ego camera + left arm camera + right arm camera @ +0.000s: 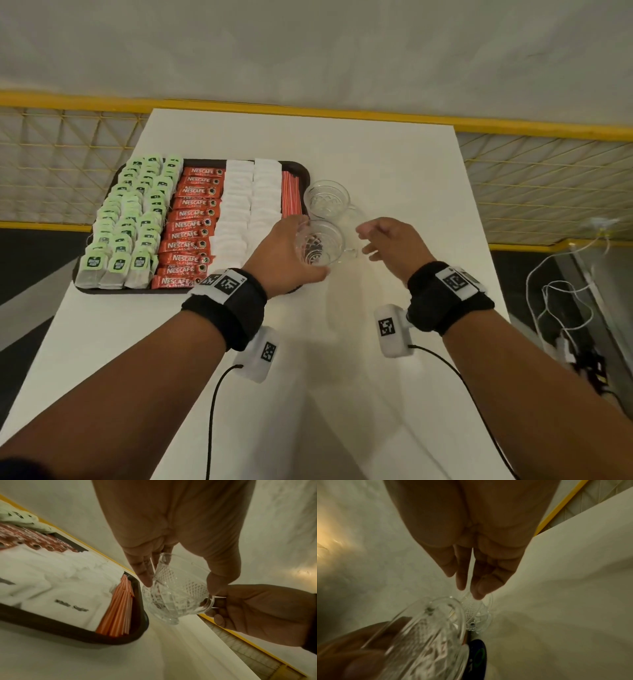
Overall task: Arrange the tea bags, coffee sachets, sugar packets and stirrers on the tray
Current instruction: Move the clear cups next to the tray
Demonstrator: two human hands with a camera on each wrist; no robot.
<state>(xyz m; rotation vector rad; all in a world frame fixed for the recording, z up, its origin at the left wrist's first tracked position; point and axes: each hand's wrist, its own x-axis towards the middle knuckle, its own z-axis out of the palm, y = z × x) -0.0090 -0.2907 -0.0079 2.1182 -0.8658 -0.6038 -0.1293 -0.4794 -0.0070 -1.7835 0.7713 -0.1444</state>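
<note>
A dark tray holds rows of green tea bags, red coffee sachets, white sugar packets and orange stirrers. Just right of the tray, my left hand grips a cut-glass cup from above, fingers and thumb round its rim. My right hand hovers beside the cup's handle with relaxed fingers and holds nothing. In the left wrist view the stirrers lie along the tray's right edge beside the sugar packets.
A second glass cup stands on the white table just beyond the held one, close to the tray's right edge. A yellow mesh railing runs behind the table. White cables lie on the floor at the right.
</note>
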